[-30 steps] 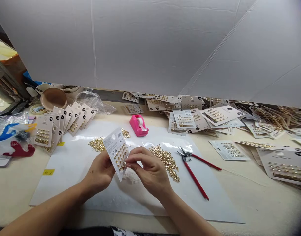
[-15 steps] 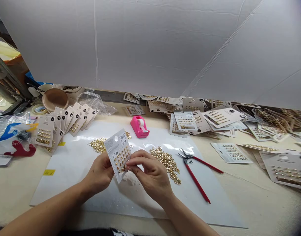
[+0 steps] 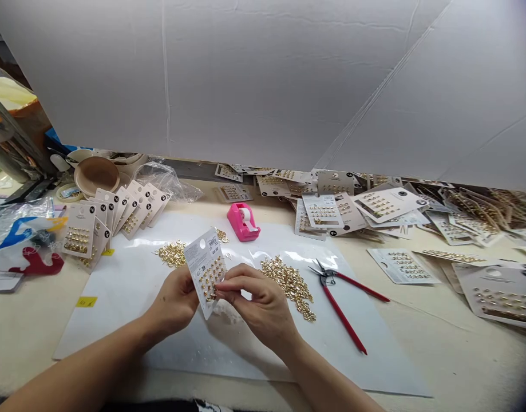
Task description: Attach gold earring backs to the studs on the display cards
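Tilted up in front of me is an earring card (image 3: 201, 258), its printed side with a price label and rows of small gold pieces facing me. My left hand (image 3: 177, 300) is closed on the card's left edge. At the card's lower right, the thumb and fingertips of my right hand (image 3: 256, 303) are pinched together against the gold pieces; whatever lies between them is too small to make out. Behind the card is a heap of gold rings (image 3: 170, 253). A larger pile of small gold pieces (image 3: 287, 280) lies just beyond my right hand.
Red-handled pliers (image 3: 340, 306) lie spread on the white sheet (image 3: 159, 357). A pink tape dispenser (image 3: 242, 222) stands at the sheet's far side. Fanned earring cards (image 3: 125, 209) are at left, and many more cards (image 3: 323, 212) are heaped at right. A white board (image 3: 263, 80) rises behind.
The pinched fingertips of my right hand have shifted slightly left and down along the card. My left hand keeps its hold, and the card is turned a little.
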Motion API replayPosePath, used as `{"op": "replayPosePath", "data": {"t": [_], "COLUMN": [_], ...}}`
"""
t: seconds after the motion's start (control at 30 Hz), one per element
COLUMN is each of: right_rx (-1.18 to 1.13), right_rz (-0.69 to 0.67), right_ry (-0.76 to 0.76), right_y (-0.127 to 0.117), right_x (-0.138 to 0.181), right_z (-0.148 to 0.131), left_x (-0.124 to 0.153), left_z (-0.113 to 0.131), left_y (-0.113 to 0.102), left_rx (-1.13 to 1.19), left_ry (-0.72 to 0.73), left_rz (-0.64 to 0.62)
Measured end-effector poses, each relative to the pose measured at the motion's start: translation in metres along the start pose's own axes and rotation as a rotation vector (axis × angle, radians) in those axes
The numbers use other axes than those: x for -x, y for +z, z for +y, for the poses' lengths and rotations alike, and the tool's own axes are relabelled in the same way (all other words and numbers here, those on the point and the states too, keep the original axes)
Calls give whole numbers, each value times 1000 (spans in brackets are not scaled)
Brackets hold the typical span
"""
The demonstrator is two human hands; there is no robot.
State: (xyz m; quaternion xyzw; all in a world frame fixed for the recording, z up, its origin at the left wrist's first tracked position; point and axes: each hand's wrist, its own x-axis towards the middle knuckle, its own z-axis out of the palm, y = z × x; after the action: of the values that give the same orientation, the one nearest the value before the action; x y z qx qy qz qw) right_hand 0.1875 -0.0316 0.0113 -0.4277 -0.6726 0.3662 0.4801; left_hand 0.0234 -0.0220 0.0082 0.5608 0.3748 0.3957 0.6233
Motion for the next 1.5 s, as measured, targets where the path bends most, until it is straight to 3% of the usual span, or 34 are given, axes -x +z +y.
{"op": "replayPosePath", "data": {"t": [0.5, 0.73, 0.9, 1.07, 1.17, 1.5], "right_rx": [282, 310, 333, 339, 394, 393], "right_rz": [61, 60, 29, 95, 67, -7], "right_ry": [-183, -305, -362, -317, -269, -217], "right_y": [5, 8, 9, 8, 6, 5], "right_x": [6, 9, 9, 9, 9, 8], "right_z": [-4, -4, -1, -2, -3, -4], "left_x": [0, 0, -1, -1, 0, -1], "left_z": [1, 0, 2, 1, 0, 1], "left_y": [0, -1, -1, -1, -1, -1], "left_rx": [-81, -251, -216, -62, -40, -141], "left_ry": [-16, 41, 35, 12, 5, 45], "left_rz": [12, 57, 46, 3, 21, 6]}}
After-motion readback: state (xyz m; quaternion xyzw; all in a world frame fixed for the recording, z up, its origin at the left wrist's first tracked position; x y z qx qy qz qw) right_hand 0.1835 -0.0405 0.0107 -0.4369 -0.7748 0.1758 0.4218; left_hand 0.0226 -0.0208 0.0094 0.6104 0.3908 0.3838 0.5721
